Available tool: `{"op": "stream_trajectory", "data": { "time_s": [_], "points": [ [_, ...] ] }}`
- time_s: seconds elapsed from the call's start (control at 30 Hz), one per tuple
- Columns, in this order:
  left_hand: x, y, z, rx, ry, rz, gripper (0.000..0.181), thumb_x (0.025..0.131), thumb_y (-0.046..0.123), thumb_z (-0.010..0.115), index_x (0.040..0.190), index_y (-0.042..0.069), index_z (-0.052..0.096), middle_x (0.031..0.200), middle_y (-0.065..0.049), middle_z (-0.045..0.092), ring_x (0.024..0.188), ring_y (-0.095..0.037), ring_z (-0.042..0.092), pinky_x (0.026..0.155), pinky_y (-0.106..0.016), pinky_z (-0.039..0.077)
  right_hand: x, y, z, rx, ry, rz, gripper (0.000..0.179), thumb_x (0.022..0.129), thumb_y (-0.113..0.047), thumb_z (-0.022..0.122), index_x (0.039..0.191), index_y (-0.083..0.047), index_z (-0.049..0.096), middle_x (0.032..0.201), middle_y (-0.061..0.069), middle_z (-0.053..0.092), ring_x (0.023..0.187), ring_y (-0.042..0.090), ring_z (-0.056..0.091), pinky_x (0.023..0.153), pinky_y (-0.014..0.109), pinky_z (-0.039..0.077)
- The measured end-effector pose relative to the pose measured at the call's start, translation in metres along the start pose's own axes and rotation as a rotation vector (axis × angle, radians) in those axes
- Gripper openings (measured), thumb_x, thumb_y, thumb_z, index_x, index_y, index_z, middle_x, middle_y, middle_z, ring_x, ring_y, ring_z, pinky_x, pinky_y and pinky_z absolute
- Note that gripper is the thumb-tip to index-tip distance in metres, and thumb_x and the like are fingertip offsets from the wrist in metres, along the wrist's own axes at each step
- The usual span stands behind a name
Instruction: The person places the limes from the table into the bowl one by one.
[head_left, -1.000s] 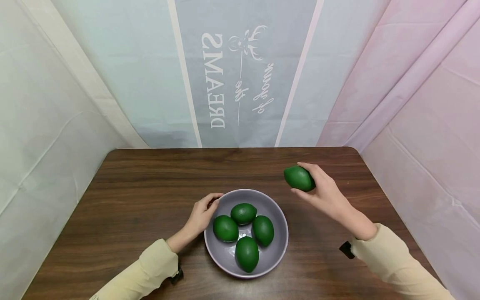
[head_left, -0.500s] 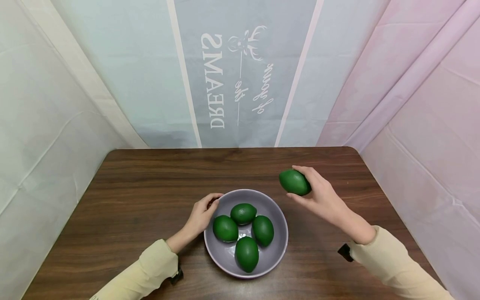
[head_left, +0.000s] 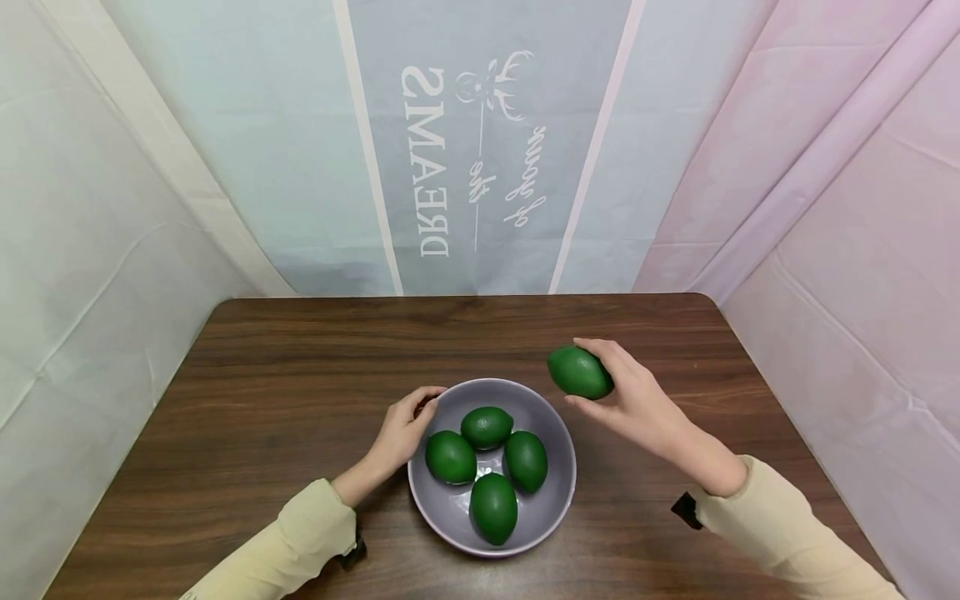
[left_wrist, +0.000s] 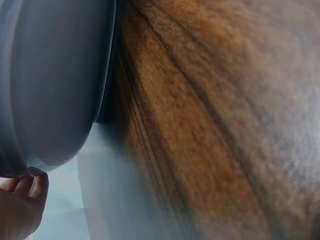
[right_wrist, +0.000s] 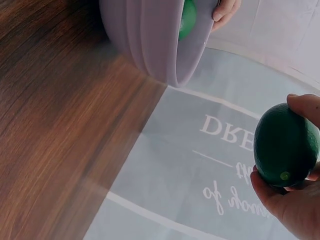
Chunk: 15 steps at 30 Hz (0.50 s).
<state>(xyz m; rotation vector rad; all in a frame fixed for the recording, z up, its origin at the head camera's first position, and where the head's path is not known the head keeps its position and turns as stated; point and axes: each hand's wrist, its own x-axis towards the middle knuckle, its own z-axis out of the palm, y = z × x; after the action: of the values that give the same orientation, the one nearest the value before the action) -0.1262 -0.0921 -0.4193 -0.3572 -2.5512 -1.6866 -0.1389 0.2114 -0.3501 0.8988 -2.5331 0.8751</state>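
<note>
A round grey-purple bowl (head_left: 551, 517) stands on the table with several green limes (head_left: 494, 509) lying in it. My left hand (head_left: 397, 429) grips the bowl's left rim, its fingers curled at the edge; the left wrist view shows that hand (left_wrist: 22, 205) at the bowl's wall (left_wrist: 55, 80). Up and to the right of the bowl, my right hand (head_left: 637, 408) holds another green lime (head_left: 580, 372) between thumb and fingers, above the table and apart from the bowl. The right wrist view shows this lime (right_wrist: 285, 145) from the side, partly covered by the fingers.
The dark wooden table (head_left: 300, 350) has rounded far corners. A printed cloth backdrop (head_left: 480, 208) hangs behind it, and pale cloth walls (head_left: 862, 292) close in both sides. A small black device (head_left: 687, 510) sits at the right cuff.
My right hand has moved left and slightly toward me with the lime, coming closer to the bowl. The left hand, the bowl and the limes inside have stayed put.
</note>
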Motion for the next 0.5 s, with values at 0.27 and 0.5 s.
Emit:
{"op": "stream_trajectory", "data": {
  "time_s": [0.27, 0.5],
  "points": [
    [-0.001, -0.001, 0.000, 0.003, -0.004, 0.012, 0.021, 0.091, -0.001, 0.049, 0.108, -0.006, 0.061, 0.101, -0.020, 0.063, 0.088, -0.032, 0.060, 0.074, -0.028, 0.047, -0.001, -0.007, 0.004, 0.005, -0.011, -0.009, 0.070, 0.067, -0.011, 0.079, 0.129, -0.009, 0.045, 0.114, 0.002, 0.051, 0.093, 0.014, 0.055, 0.068, 0.028, 0.051],
    [0.000, -0.003, 0.000, 0.001, -0.003, 0.009, 0.021, 0.091, -0.001, 0.049, 0.108, -0.005, 0.061, 0.101, -0.020, 0.063, 0.088, -0.033, 0.059, 0.074, -0.028, 0.046, -0.001, -0.013, 0.006, 0.013, -0.029, -0.023, 0.071, 0.068, -0.012, 0.079, 0.129, -0.010, 0.044, 0.116, 0.001, 0.050, 0.095, 0.013, 0.053, 0.070, 0.028, 0.050]
  ]
}}
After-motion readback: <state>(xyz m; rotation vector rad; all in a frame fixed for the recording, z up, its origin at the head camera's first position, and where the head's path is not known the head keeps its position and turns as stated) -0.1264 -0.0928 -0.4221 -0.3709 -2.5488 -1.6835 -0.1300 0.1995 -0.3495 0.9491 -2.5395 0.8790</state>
